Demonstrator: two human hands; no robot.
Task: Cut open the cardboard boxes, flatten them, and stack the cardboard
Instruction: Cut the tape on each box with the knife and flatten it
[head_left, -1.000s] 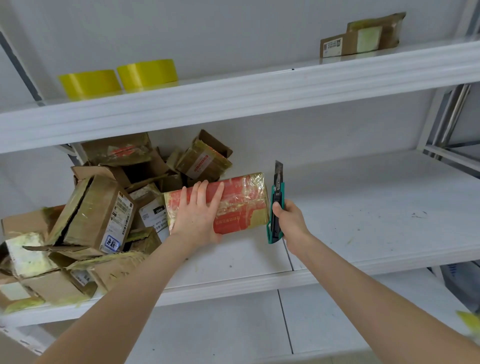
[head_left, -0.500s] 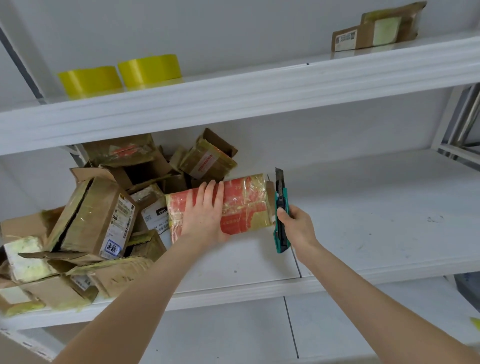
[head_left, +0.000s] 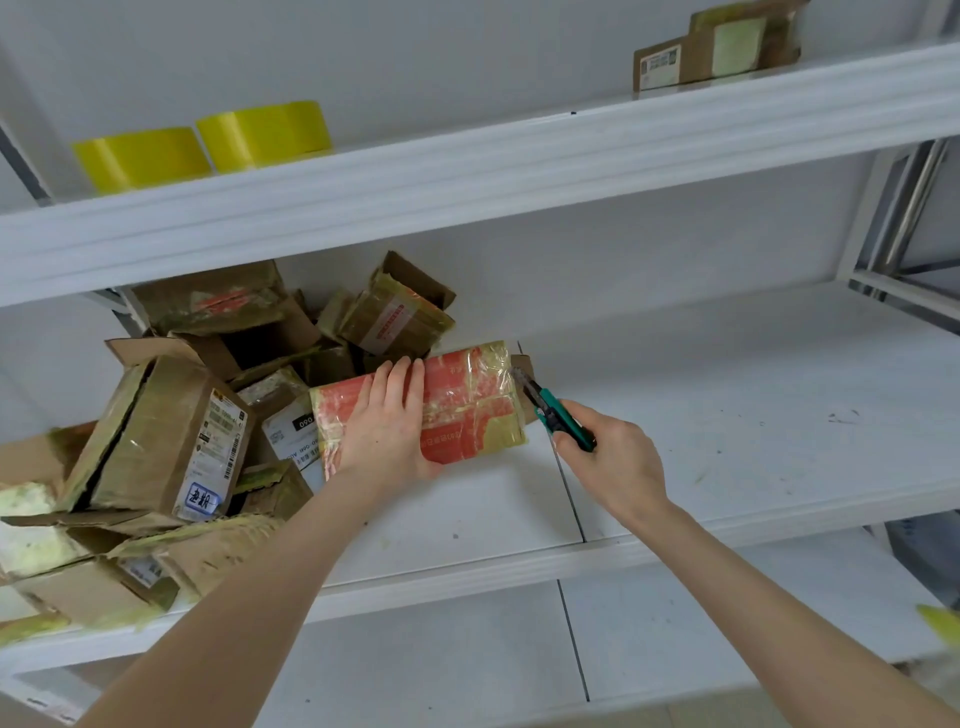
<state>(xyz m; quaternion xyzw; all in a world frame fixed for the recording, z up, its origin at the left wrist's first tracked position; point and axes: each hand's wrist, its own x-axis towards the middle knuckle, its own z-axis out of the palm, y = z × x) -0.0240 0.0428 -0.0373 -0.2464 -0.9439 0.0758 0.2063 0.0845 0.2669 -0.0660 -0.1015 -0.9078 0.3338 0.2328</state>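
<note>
Head view, looking into a white shelving unit. A red box (head_left: 467, 400) wrapped in clear tape stands on the middle shelf (head_left: 753, 415), just right of a pile of boxes (head_left: 171, 431) that fills the shelf's left end. The left hand (head_left: 387, 421) holds the red box: its fingers lie spread over the facing side and reach the top edge, and the thumb hooks round the lower near edge. The right hand (head_left: 613, 462) is closed round the green handle of a knife (head_left: 558, 415), with the blade out and pointing up and to the left. The blade tip meets the right end of the red box near its top corner, beside a brown flap; whether it has entered the cardboard cannot be told. Several boxes in the pile are torn or gape open and carry printed labels. On the upper shelf (head_left: 519, 176) two rolls of yellow tape (head_left: 208, 145) sit side by side at the left, and a labelled brown box (head_left: 717, 47) lies at the right, well apart from them.
</note>
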